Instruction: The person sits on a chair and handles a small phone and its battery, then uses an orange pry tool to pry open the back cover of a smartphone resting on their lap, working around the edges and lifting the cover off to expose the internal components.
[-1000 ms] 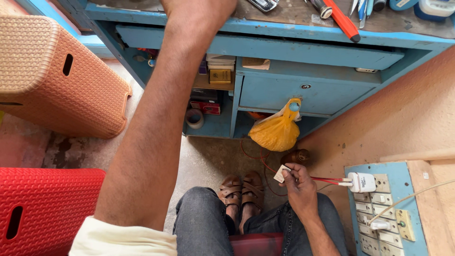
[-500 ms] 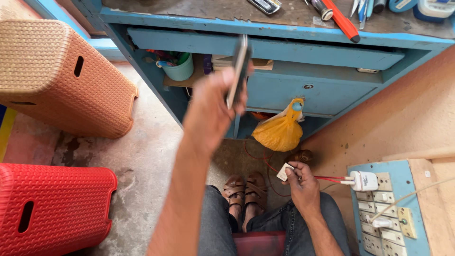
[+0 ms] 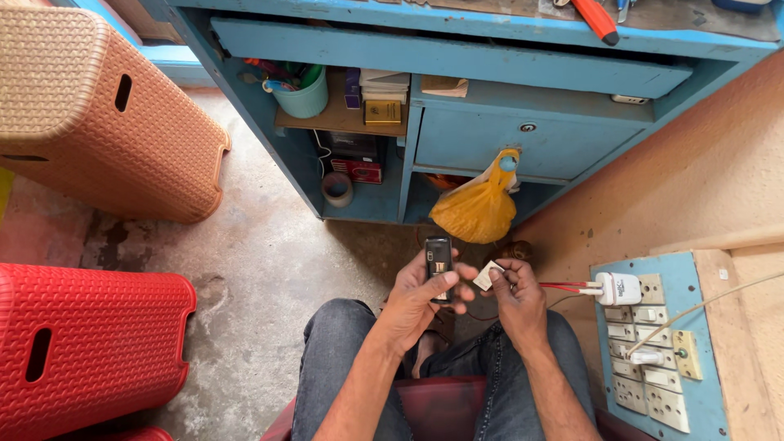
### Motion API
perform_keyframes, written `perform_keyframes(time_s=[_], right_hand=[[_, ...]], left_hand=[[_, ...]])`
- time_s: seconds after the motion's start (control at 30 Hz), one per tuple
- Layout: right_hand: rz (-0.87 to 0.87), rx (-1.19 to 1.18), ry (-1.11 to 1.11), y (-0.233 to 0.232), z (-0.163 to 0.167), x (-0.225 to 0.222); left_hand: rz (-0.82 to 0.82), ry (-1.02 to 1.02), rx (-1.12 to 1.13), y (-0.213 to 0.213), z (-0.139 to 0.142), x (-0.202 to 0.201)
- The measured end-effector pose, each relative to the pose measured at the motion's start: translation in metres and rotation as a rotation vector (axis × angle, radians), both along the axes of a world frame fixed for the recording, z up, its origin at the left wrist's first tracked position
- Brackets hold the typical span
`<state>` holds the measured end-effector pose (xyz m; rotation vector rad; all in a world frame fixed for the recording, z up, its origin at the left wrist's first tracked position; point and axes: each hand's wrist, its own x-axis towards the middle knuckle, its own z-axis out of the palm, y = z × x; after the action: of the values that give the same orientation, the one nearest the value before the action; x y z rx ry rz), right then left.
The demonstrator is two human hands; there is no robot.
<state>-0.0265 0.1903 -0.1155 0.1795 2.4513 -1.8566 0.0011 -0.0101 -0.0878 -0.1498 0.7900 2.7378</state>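
over the knees, hands (image 3: 469,298) around phone (image 3: 438,265)

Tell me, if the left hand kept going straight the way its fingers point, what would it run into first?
Probably the yellow plastic bag hanging from the blue desk. The left hand, holding a small black phone, points up toward it, though depth is hard to judge.

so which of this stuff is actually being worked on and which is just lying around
In hand:
- small black phone, held in the left hand
- small white piece, pinched in the right hand
- red wires running from the right hand to the white plug on the blue switchboard

Lying about:
- yellow bag on the drawer knob
- teal cup
- tape roll
- red stool
- tan stool
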Motion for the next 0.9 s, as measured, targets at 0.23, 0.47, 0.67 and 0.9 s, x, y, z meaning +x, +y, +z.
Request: perform_keyframes(time_s=[0.23,0.47,0.67,0.9], right_hand=[[-0.036,-0.094,-0.040,0.000,-0.001,-0.001],[-0.007,-0.274,0.004,0.007,-0.003,-0.002],[-0.048,-0.396,-0.019,0.013,-0.004,-0.002],[-0.100,-0.784,-0.226,0.031,0.002,-0.002]], left_hand=[[0.003,0.019,0.226,-0.002,-0.003,-0.013],[0.026,0.073,0.250,-0.002,-0.008,-0.015],[0.008,0.079,0.279,-0.002,-0.007,-0.014],[-0.007,0.071,0.254,0.000,-0.012,-0.014]])
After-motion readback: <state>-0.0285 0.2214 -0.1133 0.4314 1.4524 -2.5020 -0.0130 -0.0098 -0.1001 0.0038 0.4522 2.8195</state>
